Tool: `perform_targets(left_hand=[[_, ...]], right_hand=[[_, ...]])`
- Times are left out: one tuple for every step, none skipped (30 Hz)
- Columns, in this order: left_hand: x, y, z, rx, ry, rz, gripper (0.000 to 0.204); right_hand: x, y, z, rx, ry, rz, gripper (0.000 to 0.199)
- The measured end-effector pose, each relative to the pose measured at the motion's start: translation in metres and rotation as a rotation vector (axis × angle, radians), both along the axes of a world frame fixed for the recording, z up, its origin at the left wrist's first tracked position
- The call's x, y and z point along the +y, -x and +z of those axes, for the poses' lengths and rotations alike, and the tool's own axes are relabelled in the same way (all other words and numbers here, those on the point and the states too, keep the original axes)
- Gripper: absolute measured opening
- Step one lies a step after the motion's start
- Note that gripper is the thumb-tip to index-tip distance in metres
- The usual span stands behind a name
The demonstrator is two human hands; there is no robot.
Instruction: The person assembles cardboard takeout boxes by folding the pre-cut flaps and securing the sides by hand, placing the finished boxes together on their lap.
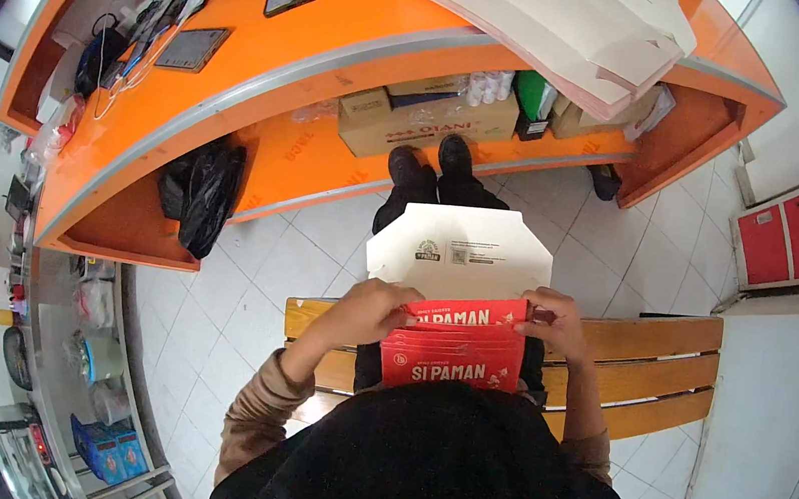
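Note:
A flat cream cardboard sheet with cut corners and small dark print lies over my lap. Its near part is a red printed panel, folded up between my hands. My left hand pinches the left end of that panel, fingers closed at its edge. On the right end, my right hand grips the panel's upper corner between thumb and fingers. Closer to my body rest several red printed cardboard pieces, layered one over another, below the panel.
I sit on a slatted wooden bench. Ahead curves an orange counter with phones, cables and a stack of flat cream cardboard. Its lower shelf holds a brown carton and a black plastic bag. A white cabinet stands right.

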State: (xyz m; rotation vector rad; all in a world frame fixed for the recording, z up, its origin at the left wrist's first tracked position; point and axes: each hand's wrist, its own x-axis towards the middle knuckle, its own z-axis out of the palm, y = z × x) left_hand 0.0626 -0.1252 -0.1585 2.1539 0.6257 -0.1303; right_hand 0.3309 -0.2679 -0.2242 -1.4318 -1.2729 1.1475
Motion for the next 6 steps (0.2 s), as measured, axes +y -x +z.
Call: perform_targets(left_hand=[[-0.006, 0.000, -0.002, -0.083, -0.156, -0.009, 0.026], [-0.012, 0.003, -0.010, -0.183, -0.284, 0.004, 0.026], [-0.015, 0.006, -0.011, -0.184, -0.285, 0.007, 0.026], [-0.018, 0.007, -0.011, -0.183, -0.316, 0.005, 0.026], [-0.019, 0.007, -0.011, -0.182, -0.347, 0.003, 0.026], [-0.018, 0.007, -0.011, -0.188, -0.348, 0.006, 0.026]], right_hand=[[0.001, 0.001, -0.001, -0.001, -0.001, 0.005, 0.036], [0.002, 0.002, -0.002, 0.005, -0.019, -0.010, 0.034], [0.002, 0.003, -0.003, 0.011, -0.037, -0.027, 0.032], [0.002, 0.003, -0.006, 0.005, -0.037, -0.024, 0.032], [0.001, 0.002, -0.009, -0.024, -0.059, -0.007, 0.031], [-0.001, 0.002, -0.011, -0.052, -0.081, 0.011, 0.029]])
